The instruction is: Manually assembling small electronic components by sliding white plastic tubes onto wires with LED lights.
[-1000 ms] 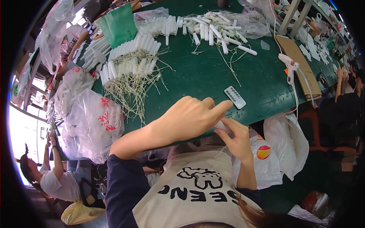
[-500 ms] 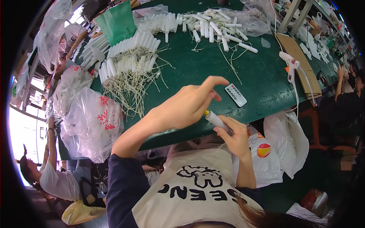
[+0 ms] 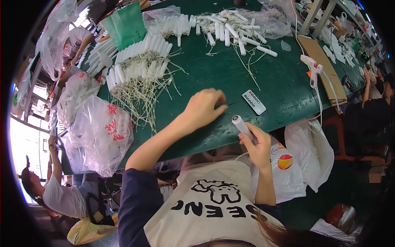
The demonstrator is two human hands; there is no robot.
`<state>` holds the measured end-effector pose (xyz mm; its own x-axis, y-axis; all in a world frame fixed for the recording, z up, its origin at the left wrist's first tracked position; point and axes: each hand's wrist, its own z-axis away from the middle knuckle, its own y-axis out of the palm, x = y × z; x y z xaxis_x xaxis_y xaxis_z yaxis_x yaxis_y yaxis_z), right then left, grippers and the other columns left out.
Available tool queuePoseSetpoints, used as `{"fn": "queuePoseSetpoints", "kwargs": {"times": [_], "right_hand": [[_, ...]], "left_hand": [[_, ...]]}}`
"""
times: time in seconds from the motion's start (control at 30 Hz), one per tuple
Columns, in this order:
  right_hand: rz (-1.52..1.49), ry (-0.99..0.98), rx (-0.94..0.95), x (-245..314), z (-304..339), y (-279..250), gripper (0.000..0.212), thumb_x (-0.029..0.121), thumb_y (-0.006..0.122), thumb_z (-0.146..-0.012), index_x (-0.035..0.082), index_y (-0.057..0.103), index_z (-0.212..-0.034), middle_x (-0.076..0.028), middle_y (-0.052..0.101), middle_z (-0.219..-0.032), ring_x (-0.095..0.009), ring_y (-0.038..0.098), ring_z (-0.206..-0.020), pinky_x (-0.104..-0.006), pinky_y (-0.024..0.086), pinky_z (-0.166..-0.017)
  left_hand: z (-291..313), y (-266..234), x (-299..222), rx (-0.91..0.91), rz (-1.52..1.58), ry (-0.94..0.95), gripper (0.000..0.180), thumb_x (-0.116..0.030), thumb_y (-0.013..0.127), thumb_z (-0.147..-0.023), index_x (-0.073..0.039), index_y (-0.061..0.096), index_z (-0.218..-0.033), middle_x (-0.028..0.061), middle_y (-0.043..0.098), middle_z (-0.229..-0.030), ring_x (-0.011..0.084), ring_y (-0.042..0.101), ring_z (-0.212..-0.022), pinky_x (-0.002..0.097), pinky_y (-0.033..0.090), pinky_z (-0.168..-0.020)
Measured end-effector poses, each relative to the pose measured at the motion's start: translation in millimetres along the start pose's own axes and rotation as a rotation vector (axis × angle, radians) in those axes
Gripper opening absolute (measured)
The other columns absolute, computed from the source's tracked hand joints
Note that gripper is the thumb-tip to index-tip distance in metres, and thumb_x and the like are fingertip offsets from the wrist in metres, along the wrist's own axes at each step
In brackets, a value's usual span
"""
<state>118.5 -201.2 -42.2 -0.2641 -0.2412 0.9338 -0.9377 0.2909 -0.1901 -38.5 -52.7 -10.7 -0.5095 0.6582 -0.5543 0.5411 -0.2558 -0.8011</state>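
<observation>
The left hand point(image 3: 203, 108) has drawn back from the white tube point(image 3: 242, 126) and is now above the desk point(image 3: 210, 138), well apart from it, its fingers blurred. The tube, tucked behind that hand a second ago, now stands clear and steeper in the right hand point(image 3: 259, 148). Its upper end, yellow half a second ago, now shows a dark round centre.

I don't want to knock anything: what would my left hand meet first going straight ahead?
Probably the white remote control, beyond a thin dark streak on the green table; depth is unclear, so the left hand might pass above.
</observation>
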Motion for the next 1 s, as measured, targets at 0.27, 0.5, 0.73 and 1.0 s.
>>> {"fn": "queuePoseSetpoints", "kwargs": {"times": [0.27,0.5,0.73,1.0], "right_hand": [[0.015,0.062,-0.031,5,2,-3,0.021,0.005,0.067,-0.08,-0.004,0.061,-0.099,-0.008,0.061,-0.074,-0.011,0.055,-0.063,-0.0247,0.044,-0.059],[0.005,0.109,-0.036,0,0,-12,0.028,0.0,0.061,-0.085,-0.008,0.058,-0.112,-0.006,0.061,-0.082,-0.008,0.056,-0.067,-0.021,0.046,-0.063],[-0.026,0.088,-0.005,4,-1,-10,0.028,0.001,0.062,-0.085,-0.008,0.059,-0.111,-0.006,0.062,-0.085,-0.008,0.056,-0.067,-0.0207,0.046,-0.062],[-0.009,0.016,0.073,1,-1,-15,0.027,0.001,0.063,-0.083,-0.009,0.059,-0.108,-0.007,0.062,-0.086,-0.009,0.057,-0.068,-0.0207,0.046,-0.062]], "left_hand": [[5,22,11,0.025,-0.177,-0.072,0.017,-0.017,0.067,-0.079,-0.002,0.064,-0.085,0.0101,0.063,-0.076,0.0247,0.062,-0.072,0.0365,0.049,-0.064],[-4,-23,-14,0.427,1.173,-0.504,0.022,-0.024,0.063,-0.09,-0.003,0.061,-0.096,-0.0003,0.057,-0.08,0.0064,0.054,-0.065,0.0193,0.046,-0.062],[3,-23,-30,0.598,1.323,-0.478,0.021,-0.022,0.063,-0.09,-0.005,0.055,-0.099,-0.002,0.054,-0.075,0.0054,0.052,-0.063,0.0184,0.043,-0.057],[0,-21,-23,0.757,1.334,-0.432,0.028,-0.02,0.058,-0.091,-0.001,0.054,-0.111,0.0021,0.058,-0.074,0.007,0.054,-0.061,0.0199,0.046,-0.058]]}}
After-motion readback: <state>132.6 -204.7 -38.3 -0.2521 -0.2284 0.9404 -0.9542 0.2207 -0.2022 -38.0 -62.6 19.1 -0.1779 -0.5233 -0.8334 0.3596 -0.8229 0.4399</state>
